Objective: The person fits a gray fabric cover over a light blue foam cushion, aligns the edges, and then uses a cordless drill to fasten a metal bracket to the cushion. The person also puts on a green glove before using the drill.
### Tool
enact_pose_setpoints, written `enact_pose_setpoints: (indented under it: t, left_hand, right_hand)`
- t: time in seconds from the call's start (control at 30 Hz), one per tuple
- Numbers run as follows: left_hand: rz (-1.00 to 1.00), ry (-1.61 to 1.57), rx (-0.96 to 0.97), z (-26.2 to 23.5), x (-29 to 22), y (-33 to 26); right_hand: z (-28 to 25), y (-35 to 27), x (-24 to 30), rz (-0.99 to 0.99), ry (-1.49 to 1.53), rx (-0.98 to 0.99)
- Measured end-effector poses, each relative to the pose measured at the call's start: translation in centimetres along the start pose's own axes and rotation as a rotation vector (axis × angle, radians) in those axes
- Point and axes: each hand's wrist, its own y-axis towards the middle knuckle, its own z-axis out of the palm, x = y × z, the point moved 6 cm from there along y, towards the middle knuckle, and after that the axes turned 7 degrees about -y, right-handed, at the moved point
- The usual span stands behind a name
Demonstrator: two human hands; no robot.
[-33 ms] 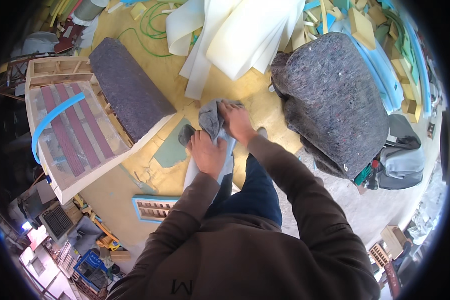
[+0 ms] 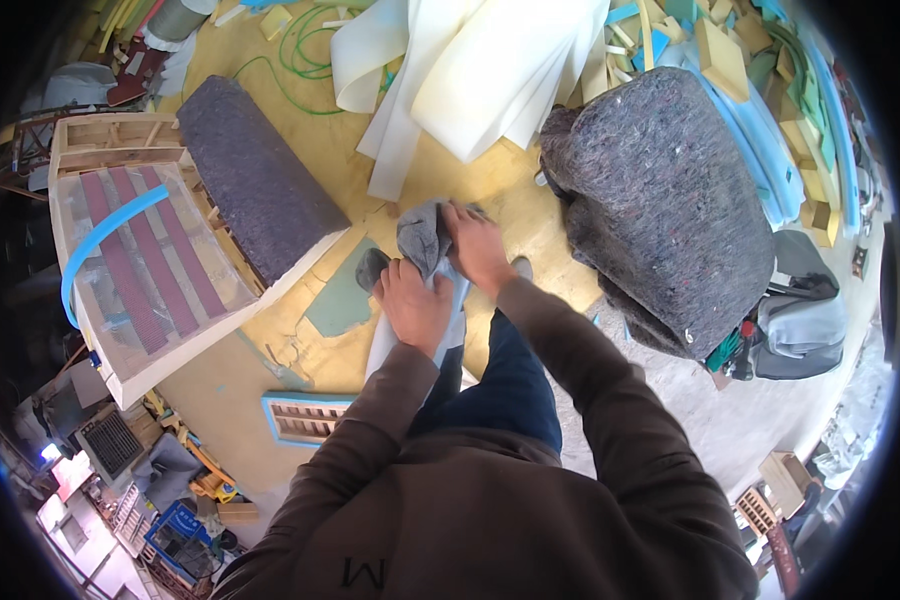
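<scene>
In front of my legs is a bunched piece of grey cloth (image 2: 423, 240), with whitish material (image 2: 457, 292) hanging below it. My right hand (image 2: 478, 248) grips its upper right part, the fingers bent into the folds. Lower and to the left, my left hand (image 2: 416, 306) has its fingers curled round the near edge of the bundle, the thumb towards the right hand. The fingertips of both hands are partly hidden in the cloth. A dark blue trouser leg (image 2: 515, 375) shows below.
To the left lies a wooden seat frame (image 2: 160, 370) with reddish webbing and a dark felt-covered side (image 2: 255, 180). A large roll of grey felt (image 2: 670, 200) stands right. White foam sheets (image 2: 500, 75) are ahead, foam offcuts (image 2: 725, 60) at far right. A blue-edged slatted panel (image 2: 305, 418) lies near left.
</scene>
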Motion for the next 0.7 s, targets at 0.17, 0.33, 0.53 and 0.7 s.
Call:
enact_pose_setpoints:
  t: [0.17,0.33,0.53,0.7]
  left_hand:
    - [0.014,-0.029,0.042,0.8,-1.3,1.3]
    - [0.076,-0.084,0.069,2.9,-3.3,0.4]
    - [0.076,-0.185,0.29,2.0,-1.2,0.6]
    - [0.162,-0.31,0.949,1.2,1.8,4.1]
  right_hand:
    - [-4.4,-2.5,1.8,0.143,0.004,-0.084]
    - [-5.1,-7.1,0.8,0.569,0.294,-0.214]
    - [-3.4,-8.6,2.3,0.742,0.144,-0.338]
    - [-3.0,-9.2,3.1,0.851,0.102,-0.323]
